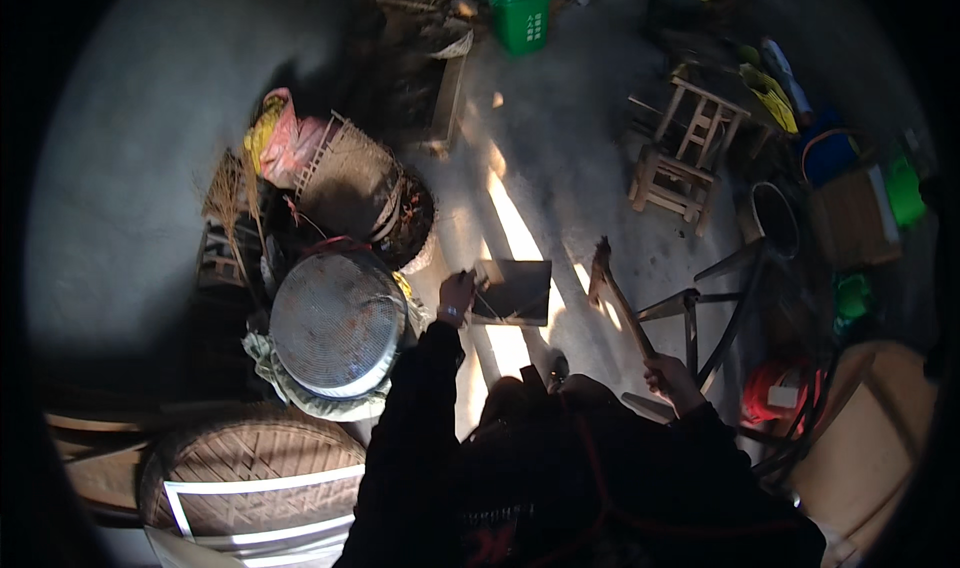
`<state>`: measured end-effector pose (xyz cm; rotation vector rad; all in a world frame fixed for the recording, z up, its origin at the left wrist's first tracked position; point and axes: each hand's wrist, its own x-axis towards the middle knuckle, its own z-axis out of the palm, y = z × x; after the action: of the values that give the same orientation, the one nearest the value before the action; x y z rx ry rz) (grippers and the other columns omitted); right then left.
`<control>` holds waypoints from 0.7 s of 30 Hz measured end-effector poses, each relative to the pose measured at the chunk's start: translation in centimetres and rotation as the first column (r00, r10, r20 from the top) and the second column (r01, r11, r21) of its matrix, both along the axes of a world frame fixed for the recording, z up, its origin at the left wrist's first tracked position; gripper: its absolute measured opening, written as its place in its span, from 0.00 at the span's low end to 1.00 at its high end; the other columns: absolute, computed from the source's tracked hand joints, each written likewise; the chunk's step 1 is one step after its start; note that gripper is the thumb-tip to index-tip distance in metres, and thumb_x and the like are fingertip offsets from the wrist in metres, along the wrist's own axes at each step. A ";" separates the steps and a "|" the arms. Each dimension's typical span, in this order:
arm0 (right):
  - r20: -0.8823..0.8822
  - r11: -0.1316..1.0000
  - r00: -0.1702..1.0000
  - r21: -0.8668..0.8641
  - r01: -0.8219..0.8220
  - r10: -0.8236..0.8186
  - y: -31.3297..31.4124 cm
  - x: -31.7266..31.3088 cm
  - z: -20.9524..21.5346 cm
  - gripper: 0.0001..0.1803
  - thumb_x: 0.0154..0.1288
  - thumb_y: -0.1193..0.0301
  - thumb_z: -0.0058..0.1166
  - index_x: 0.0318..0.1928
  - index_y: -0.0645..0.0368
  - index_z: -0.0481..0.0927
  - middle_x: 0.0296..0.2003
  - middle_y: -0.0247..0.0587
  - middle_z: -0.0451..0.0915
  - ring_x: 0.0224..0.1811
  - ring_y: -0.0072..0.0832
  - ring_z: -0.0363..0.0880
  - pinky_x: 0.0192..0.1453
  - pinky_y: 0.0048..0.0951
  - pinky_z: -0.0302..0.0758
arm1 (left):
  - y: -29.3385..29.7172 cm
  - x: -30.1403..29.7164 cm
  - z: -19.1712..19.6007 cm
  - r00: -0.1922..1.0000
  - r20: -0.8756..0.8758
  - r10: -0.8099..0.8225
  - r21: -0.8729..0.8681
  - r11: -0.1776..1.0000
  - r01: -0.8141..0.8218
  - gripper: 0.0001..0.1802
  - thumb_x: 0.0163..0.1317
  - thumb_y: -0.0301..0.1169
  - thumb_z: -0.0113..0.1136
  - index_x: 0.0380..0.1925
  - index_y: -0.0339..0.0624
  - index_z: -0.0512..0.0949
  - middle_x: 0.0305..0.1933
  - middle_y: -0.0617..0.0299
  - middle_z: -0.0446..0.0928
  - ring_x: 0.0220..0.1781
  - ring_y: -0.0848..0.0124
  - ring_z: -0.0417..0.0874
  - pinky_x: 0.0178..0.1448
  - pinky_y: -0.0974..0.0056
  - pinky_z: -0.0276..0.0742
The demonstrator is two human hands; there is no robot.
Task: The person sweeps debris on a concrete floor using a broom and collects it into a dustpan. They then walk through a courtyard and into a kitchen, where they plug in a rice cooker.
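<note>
My left hand [457, 293] is closed at the left edge of a dark, flat rectangular panel [522, 293]. A thin pale line crosses the panel's lower part, and its kind is too dim to make out. In my right hand [675, 380] is the lower end of the handle of a long wooden-handled tool [628, 313]. Its narrow brownish head points up and away from me; whether it is a hammer or a hatchet I cannot tell. The panel and the tool are apart, with sunlit floor between them.
Left of me stands a round mesh-topped container [340, 323], with a woven basket [350, 183] beyond it. Dark metal legs [690, 333] stand close to my right hand. Farther off are small wooden stools [690, 153] and a green bin [522, 23]. A red round object [775, 393] lies at right.
</note>
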<state>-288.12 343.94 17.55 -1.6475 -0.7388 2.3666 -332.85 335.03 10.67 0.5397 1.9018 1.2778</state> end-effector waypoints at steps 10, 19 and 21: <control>-0.023 0.999 0.999 -0.009 -0.044 0.044 23.4 -19.4 -1.5 0.05 0.56 0.72 0.48 0.34 0.55 0.68 0.16 0.30 0.67 0.11 0.16 0.64 0.10 0.18 0.62 | 23.4 -14.8 -5.2 0.957 -0.263 0.126 -0.040 0.989 -0.142 0.20 0.56 0.41 0.51 0.13 0.38 0.69 0.12 0.65 0.68 0.13 0.75 0.67 0.18 0.69 0.62; 0.142 0.998 0.988 -0.038 -0.054 0.059 42.5 -34.3 1.6 0.06 0.56 0.73 0.48 0.34 0.57 0.67 0.19 0.33 0.67 0.13 0.18 0.63 0.12 0.19 0.63 | 38.8 -30.9 -19.2 0.838 0.497 0.224 0.176 0.920 -0.350 0.12 0.55 0.31 0.52 0.38 0.39 0.68 0.31 0.61 0.73 0.25 0.72 0.73 0.24 0.69 0.70; 0.166 0.991 0.977 -0.017 -0.135 0.136 46.1 -36.4 2.0 0.07 0.56 0.74 0.48 0.35 0.57 0.67 0.19 0.33 0.67 0.13 0.18 0.64 0.13 0.19 0.63 | 41.4 -34.0 -20.2 0.748 0.547 0.376 0.013 0.890 -0.457 0.08 0.57 0.29 0.50 0.35 0.39 0.67 0.26 0.60 0.73 0.21 0.71 0.72 0.21 0.70 0.69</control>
<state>-324.52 390.03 19.53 -1.8719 -0.9018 2.3417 -366.81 376.40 -9.54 -0.1986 1.4927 1.6564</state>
